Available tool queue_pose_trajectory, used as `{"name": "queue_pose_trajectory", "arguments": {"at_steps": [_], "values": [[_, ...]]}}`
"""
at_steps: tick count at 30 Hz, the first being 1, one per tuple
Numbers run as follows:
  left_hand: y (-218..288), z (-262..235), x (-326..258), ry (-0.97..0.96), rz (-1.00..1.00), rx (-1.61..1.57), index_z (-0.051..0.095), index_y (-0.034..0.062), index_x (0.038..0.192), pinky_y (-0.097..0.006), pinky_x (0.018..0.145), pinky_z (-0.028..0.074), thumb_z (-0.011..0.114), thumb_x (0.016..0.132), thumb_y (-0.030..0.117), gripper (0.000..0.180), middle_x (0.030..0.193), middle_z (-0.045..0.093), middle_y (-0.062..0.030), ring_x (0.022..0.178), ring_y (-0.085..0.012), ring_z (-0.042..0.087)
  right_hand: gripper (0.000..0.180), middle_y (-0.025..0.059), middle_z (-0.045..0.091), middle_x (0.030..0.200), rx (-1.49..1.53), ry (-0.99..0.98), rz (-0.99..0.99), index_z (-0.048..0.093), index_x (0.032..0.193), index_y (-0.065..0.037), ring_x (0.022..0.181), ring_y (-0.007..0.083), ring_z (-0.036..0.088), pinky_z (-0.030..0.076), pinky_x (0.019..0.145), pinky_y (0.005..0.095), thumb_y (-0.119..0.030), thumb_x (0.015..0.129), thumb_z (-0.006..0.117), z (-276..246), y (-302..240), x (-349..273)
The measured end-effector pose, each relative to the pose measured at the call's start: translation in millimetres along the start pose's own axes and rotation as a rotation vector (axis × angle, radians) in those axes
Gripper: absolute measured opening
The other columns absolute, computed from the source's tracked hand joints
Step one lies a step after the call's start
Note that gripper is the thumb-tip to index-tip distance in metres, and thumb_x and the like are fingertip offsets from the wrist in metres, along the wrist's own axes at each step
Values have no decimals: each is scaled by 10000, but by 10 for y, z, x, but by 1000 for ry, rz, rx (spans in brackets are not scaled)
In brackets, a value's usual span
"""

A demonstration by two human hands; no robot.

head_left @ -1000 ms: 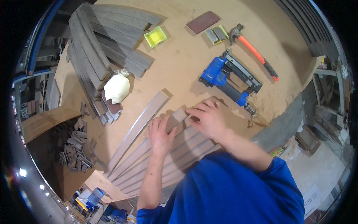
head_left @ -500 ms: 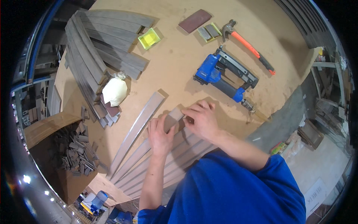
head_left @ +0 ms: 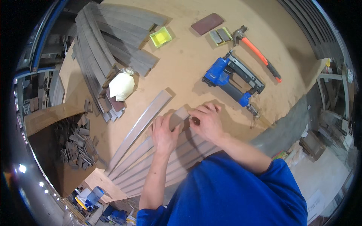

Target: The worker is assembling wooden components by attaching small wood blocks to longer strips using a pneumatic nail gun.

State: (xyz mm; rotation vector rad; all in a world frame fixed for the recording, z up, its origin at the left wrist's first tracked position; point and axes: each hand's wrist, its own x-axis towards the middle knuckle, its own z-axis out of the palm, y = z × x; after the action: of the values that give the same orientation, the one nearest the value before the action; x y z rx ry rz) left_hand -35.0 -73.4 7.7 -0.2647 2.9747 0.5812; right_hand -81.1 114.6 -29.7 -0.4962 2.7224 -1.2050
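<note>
My left hand [head_left: 164, 133] is closed over the upper end of a light brown wooden slat [head_left: 179, 117], thumb on one edge and fingers on the other. Bent and pinched together, the fingers of my right hand [head_left: 206, 121] touch the corner of that same end; whatever is between them is hidden. Another slat [head_left: 141, 128] lies apart on the left. Several more slats [head_left: 177, 154] are spread side by side beneath my forearms, their right ends partly covered by my right arm and blue shirt.
Beyond my right hand are a blue nail gun [head_left: 230, 79] with its hose and an orange-handled hammer [head_left: 258, 52]. A white bag [head_left: 121, 86], grey slats [head_left: 94, 45], a yellow tray [head_left: 161, 36] and a dark red block [head_left: 207, 23] lie farther back. A cardboard box [head_left: 52, 118] holds small wooden pieces.
The view has shifted slightly, so the bench items sit a little more to the right. Both hands stay at the same slat end with almost the same grip.
</note>
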Motion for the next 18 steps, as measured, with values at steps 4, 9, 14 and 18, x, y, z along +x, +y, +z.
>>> {"name": "queue_pose_trajectory", "arguments": {"at_steps": [4, 9, 14, 18], "values": [[-12, 13, -24, 11, -2, -18, 694, 92, 1278, -485, 1022, 420, 868, 795, 204, 525, 1108, 625, -81, 1121, -303, 608, 269, 21, 702, 1006, -2, 0, -26, 788, 1063, -138, 1120, 279, 580, 364, 999, 511, -206, 803, 787, -61, -25, 4], [-4, 7, 5, -7, -17, -35, 689, 109, 1285, -498, 1058, 406, 863, 799, 213, 527, 1131, 635, -84, 1160, -304, 601, 332, 71, 695, 1069, 107, 37, 19, 781, 1148, -138, 1090, 329, 603, 452, 997, 509, -199, 822, 784, -312, 192, 78], [-46, 8, -38, 31, 5, -10, 685, 137, 1286, -497, 1085, 393, 846, 821, 246, 504, 1180, 644, -79, 1208, -294, 590, 606, 125, 616, 1217, -259, 209, 11, 651, 1394, -164, 1091, 351, 606, 502, 995, 467, -98, 810, 799, -854, 371, 312], [-54, 24, -21, 28, 6, -41, 682, 137, 1291, -494, 1089, 390, 846, 821, 254, 512, 1199, 639, -77, 1221, -290, 582, 865, 189, 502, 1357, -317, 142, 106, 451, 1591, -218, 1122, 385, 605, 518, 993, 485, -68, 813, 799, -894, 486, 492]]}}
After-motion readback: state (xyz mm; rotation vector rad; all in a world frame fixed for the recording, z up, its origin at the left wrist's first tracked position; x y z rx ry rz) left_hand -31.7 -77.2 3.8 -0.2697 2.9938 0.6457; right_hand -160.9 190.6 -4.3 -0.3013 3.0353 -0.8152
